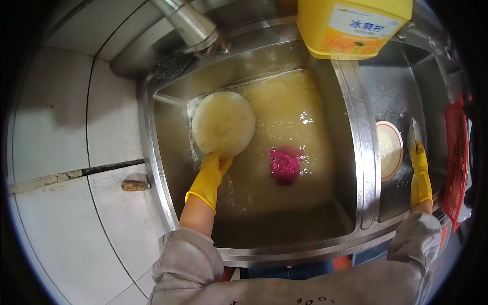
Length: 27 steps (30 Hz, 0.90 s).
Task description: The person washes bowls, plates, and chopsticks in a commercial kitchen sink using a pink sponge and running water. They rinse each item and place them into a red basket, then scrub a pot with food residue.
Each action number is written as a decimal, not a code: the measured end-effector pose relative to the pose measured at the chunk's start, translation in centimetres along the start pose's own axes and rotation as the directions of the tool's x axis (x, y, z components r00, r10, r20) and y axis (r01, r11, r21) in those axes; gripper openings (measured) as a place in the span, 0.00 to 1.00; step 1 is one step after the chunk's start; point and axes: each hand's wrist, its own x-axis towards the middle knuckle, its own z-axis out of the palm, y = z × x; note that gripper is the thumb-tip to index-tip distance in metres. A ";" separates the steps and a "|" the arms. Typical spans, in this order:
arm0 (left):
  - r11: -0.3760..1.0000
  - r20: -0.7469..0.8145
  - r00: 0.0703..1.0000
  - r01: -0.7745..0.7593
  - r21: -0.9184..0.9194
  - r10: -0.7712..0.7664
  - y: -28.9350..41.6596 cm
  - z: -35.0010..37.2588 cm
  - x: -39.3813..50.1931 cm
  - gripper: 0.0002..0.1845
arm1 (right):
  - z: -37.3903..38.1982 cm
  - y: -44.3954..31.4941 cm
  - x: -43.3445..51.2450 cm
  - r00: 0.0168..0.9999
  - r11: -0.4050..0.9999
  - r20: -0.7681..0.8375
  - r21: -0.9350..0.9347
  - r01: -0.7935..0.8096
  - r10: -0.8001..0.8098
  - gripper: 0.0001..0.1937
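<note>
My left hand [212, 171], in a yellow rubber glove, grips the near rim of a round white plate [223, 124] at the surface of the cloudy water in the large steel sink basin [341, 152]. A bunched magenta cloth [285, 166] lies in the water to the right of the plate. Over in the right basin, my right hand [420, 167], gloved alike, holds a thin, pale flat object [414, 133] that is seen almost edge-on; its kind is unclear. Left of that hand, a cream dish with a red rim line [389, 150] rests in the same basin.
A large yellow plastic jug [314, 34] stands behind the steel divider [360, 114]. The metal faucet [194, 30] and a dark wire scourer [173, 65] are at the back left. A red plastic basket [453, 152] borders the right side. White tiles [49, 114] flank the left.
</note>
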 end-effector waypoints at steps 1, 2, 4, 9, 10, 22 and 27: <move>0.998 -0.001 0.999 -0.053 -0.031 0.053 -0.2 0.2 0.9 0.27 | 0.1 -1.5 -0.1 0.994 0.951 -0.014 0.287 0.112 -0.113 0.24; 0.993 -0.019 0.995 -0.099 -0.060 0.098 -0.5 0.3 2.0 0.29 | -0.1 -4.4 -0.6 0.989 0.849 -0.043 0.509 0.142 -0.139 0.25; 0.974 -0.066 0.974 -0.219 -0.060 0.215 -1.0 0.1 4.3 0.31 | -0.1 -13.1 -3.9 0.955 0.849 -0.186 0.440 0.291 -0.231 0.28; 0.926 -0.168 0.932 -0.272 0.263 0.322 -2.2 -1.0 8.2 0.38 | 5.1 -39.3 -19.5 0.711 0.749 -0.295 -0.027 0.662 -0.639 0.33; 0.900 -0.174 0.924 -0.267 0.345 0.341 -2.1 -1.0 8.6 0.39 | 7.1 -42.9 -22.4 0.753 0.759 -0.241 0.086 0.645 -0.613 0.35; 0.983 0.023 0.989 -0.150 0.109 0.148 -1.8 -4.3 5.4 0.27 | 29.7 -46.4 -27.9 0.753 0.676 0.357 -0.337 0.656 -0.553 0.45; 0.921 0.125 0.984 -0.073 -0.383 0.129 -3.2 -4.9 0.7 0.28 | 33.3 -42.3 -24.5 0.824 0.874 0.421 -0.131 0.469 -0.379 0.44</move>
